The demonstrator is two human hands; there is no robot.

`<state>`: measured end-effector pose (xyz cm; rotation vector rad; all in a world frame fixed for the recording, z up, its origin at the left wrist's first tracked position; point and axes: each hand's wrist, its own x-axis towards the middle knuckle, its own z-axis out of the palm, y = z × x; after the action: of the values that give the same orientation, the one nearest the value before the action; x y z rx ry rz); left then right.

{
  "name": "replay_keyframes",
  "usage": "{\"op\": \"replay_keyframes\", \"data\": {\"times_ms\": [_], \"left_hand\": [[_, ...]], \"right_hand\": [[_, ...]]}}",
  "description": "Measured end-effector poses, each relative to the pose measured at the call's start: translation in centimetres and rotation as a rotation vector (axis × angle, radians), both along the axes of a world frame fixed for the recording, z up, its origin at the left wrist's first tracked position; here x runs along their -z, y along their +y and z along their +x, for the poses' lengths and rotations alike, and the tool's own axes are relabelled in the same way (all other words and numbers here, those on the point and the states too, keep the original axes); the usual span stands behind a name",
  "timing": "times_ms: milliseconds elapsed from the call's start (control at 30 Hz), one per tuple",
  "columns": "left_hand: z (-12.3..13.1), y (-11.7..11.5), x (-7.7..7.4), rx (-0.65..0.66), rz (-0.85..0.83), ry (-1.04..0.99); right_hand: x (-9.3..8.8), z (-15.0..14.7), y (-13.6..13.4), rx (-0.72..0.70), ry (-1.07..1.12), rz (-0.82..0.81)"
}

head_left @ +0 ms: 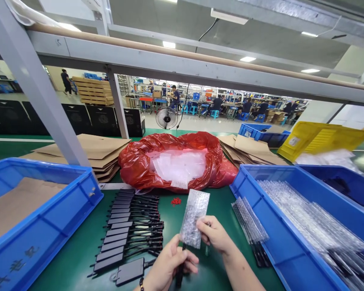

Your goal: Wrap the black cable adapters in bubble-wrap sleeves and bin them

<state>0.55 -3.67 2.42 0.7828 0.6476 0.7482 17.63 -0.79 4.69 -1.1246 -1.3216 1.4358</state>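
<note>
My right hand pinches the edge of a clear bubble-wrap pouch, tilted upright over the green tabletop. Below its lower end, my left hand is closed on a slim black cabled device, mostly hidden by the fingers; how far it reaches into the pouch I cannot tell. Left of my hands lies a row of flat black boxes with cables; one separate black box sits closer to me. Several wrapped devices lean against the right-hand blue bin.
An open red plastic bag of pouches stands at the back, with small red pieces before it. Blue bins flank me, left and right. Cardboard sheets lie behind. A grey frame post rises at left.
</note>
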Motion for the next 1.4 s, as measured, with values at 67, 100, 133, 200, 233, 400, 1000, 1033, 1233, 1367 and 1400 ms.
{"op": "replay_keyframes", "data": {"times_ms": [67,100,133,200,233,400,1000,1033,1233,1367,1400], "left_hand": [[0.0,-0.1,0.3,0.026,-0.030,-0.020],[0.0,-0.1,0.5,0.021,-0.045,-0.026],[0.0,-0.1,0.5,0.010,-0.056,-0.028],[0.0,0.0,0.5,-0.002,-0.069,-0.036],[0.0,0.0,0.3,0.001,-0.068,-0.045],[-0.3,0.4,-1.0,0.075,-0.076,-0.214],[0.6,-0.4,-0.8,0.044,-0.108,-0.033],[0.7,-0.4,-0.7,0.046,-0.113,-0.030],[0.4,0.2,-0.4,-0.146,-0.134,-0.039],[0.1,0.6,-0.4,-0.166,-0.115,-0.073],[0.1,0.6,-0.4,-0.130,-0.099,-0.070]], "right_hand": [[-0.3,0.3,-0.1,0.036,0.022,-0.015],[-0.5,0.4,-0.1,-0.006,0.007,-0.030],[-0.6,0.4,-0.2,-0.073,-0.020,-0.044],[-0.9,0.4,-0.4,-0.201,-0.072,-0.060],[-1.0,0.4,-0.5,-0.233,-0.082,-0.058],[-0.7,0.2,-0.7,-0.267,-0.093,-0.012],[0.3,-1.7,-0.5,0.115,-0.231,0.239],[0.3,-1.8,-0.5,0.129,-0.224,0.230],[0.7,-2.9,-0.7,-0.005,-0.181,0.183],[-0.7,-3.3,-1.8,0.031,-0.534,0.297],[-1.4,-3.1,-2.1,0.048,-0.666,0.339]]}}
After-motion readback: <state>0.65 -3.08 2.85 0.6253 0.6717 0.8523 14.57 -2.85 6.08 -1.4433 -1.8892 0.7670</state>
